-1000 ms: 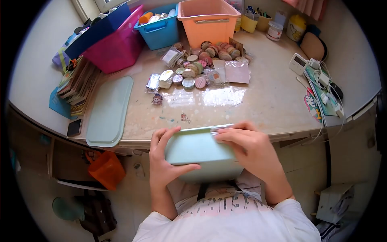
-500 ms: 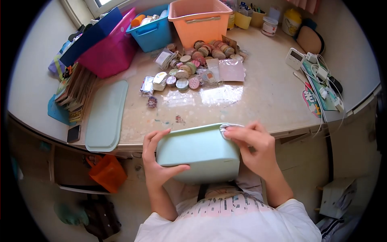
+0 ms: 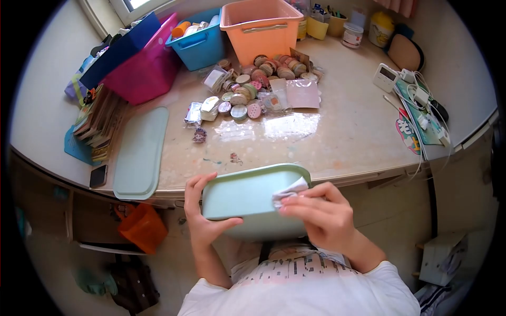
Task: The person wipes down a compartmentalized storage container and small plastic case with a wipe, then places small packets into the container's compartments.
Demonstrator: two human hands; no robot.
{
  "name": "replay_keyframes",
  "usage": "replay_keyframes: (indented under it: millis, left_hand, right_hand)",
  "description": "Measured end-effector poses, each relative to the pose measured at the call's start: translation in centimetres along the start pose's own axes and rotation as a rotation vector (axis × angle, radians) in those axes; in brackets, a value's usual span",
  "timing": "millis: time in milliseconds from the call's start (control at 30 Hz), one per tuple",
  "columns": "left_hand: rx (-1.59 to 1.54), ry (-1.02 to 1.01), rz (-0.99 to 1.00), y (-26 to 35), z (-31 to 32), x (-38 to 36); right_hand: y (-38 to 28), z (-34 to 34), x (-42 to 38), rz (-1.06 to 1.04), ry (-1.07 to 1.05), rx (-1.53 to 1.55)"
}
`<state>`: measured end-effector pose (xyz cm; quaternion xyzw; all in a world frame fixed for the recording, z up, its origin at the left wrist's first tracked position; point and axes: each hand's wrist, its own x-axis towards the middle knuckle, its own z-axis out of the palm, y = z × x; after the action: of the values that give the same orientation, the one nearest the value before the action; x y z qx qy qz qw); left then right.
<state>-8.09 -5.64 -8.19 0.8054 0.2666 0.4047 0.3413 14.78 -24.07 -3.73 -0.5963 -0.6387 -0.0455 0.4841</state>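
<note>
A pale green box point(image 3: 247, 203) is held over the lap, just short of the desk point(image 3: 348, 131) edge. It is gripped at its left end by the left hand point(image 3: 203, 221), thumb curled under and fingers point(image 3: 192, 187) laid over the top. A white cloth point(image 3: 289, 190) is pinched in the closed fingertips point(image 3: 295, 206) of the right hand point(image 3: 324, 221) and pressed against the box's near side.

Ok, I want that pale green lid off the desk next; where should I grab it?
Take the lid by its near short end, coming from the desk's front edge. It lies flat with a thin rim, and that rounded end overhangs the edge, so fingers can likely slip underneath. The book stack crowds its left long side.
</note>
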Motion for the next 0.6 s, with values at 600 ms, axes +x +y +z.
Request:
replay_keyframes:
  millis: [600]
  left_hand:
    - [0.311,-0.307,0.152,5.4,-0.6,5.2]
  right_hand:
    - [2.9,7.1,-1.7,0.049,0.238,-0.006]
